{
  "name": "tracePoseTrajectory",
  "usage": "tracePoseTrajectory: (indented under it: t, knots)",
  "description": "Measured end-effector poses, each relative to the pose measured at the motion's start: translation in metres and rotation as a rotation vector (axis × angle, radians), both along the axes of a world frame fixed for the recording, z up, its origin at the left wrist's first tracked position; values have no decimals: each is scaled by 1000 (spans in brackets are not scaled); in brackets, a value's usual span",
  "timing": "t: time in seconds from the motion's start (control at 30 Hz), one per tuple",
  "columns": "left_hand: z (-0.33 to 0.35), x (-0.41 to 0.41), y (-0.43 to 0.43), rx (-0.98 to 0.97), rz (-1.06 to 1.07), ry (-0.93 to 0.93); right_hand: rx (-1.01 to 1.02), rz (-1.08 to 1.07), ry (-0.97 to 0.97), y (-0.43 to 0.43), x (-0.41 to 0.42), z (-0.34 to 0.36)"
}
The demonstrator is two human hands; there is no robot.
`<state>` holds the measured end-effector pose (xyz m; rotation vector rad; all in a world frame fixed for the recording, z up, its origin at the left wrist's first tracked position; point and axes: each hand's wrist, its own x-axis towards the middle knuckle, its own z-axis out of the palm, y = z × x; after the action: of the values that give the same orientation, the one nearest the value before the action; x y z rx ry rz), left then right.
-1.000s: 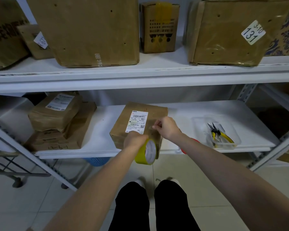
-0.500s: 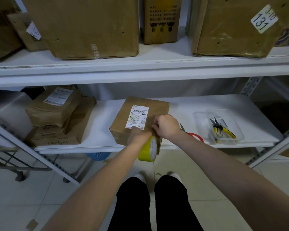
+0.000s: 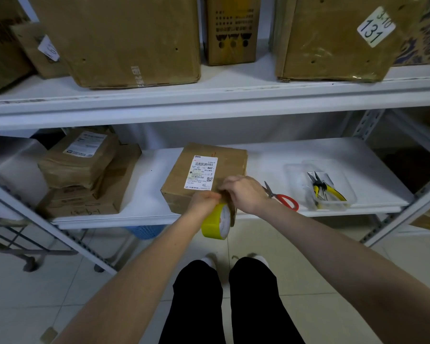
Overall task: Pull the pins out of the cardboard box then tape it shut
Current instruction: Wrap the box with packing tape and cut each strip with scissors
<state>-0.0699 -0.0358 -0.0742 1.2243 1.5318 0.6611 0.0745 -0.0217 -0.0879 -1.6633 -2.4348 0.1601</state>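
Observation:
A brown cardboard box (image 3: pixel 184 180) with a white shipping label (image 3: pixel 201 172) lies on the lower shelf (image 3: pixel 296 152), its near edge at the shelf front. My left hand (image 3: pixel 202 202) grips a yellow tape roll (image 3: pixel 215 222) just below that near edge. My right hand (image 3: pixel 246 193) pinches the tape's free end against the box's near top edge, right of the label. The two hands almost touch. No pins are visible.
Red-handled scissors (image 3: pixel 283 198) lie right of the box. A clear plastic tray (image 3: pixel 338 207) beside them holds yellow-handled pliers (image 3: pixel 327 189). Stacked parcels (image 3: pixel 85 170) sit at the shelf's left. Large boxes (image 3: pixel 119 38) fill the upper shelf. My legs stand below.
My right hand has come down onto the box's near edge, close to my left hand. The tape roll has stayed just under that edge. The scissors have come into view.

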Motion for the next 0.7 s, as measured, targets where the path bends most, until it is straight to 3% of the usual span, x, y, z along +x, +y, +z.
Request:
tracePoseTrajectory:
  t: [0.1,0.2,0.3,0.7]
  knots:
    - [-2,-4,-9,5,68,-79,-11,-7,-31,-1,0,0]
    - [-4,-15,-18,-144,152,-170,-36,-9,-53,-1,-2,2]
    - [-5,-26,-25,-263,93,-110,-63,-23,-70,0,-2,7]
    - [1,-22,-26,-256,32,9,-140,-46,-232,1,-14,17]
